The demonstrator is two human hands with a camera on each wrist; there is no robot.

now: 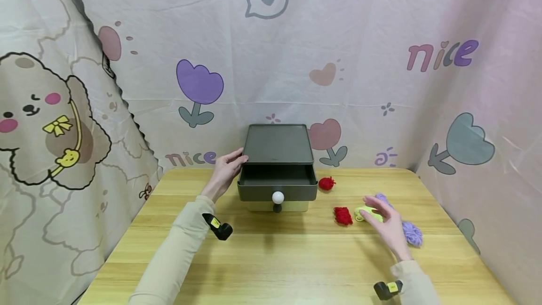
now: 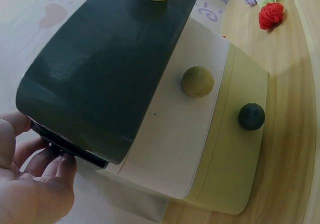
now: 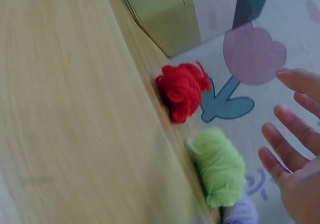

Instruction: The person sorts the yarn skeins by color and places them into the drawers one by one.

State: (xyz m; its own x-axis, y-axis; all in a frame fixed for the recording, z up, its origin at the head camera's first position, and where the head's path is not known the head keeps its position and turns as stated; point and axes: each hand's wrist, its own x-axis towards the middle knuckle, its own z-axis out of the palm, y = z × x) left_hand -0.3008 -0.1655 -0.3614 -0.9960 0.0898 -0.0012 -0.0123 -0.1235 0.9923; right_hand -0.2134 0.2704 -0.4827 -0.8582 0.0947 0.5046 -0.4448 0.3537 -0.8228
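Note:
A small drawer box (image 1: 277, 145) stands at the back middle of the table, its dark grey top drawer (image 1: 277, 193) pulled out and showing a white knob (image 1: 277, 197). My left hand (image 1: 226, 171) holds the box's upper left edge, the thumb near the front corner and the bent fingers along the side. My right hand (image 1: 387, 225) hovers with spread fingers over a yellow-green yarn bundle (image 1: 368, 214), holding nothing. Around it lie a red yarn bundle (image 1: 342, 216) and purple yarn (image 1: 411, 233). Another red yarn ball (image 1: 326, 183) sits right beside the box.
Below the top drawer, the box has a pale drawer with an olive knob (image 2: 197, 82) and a yellowish drawer with a dark knob (image 2: 251, 116). A printed curtain (image 1: 271, 60) hangs behind the wooden table (image 1: 271, 267) and along its sides.

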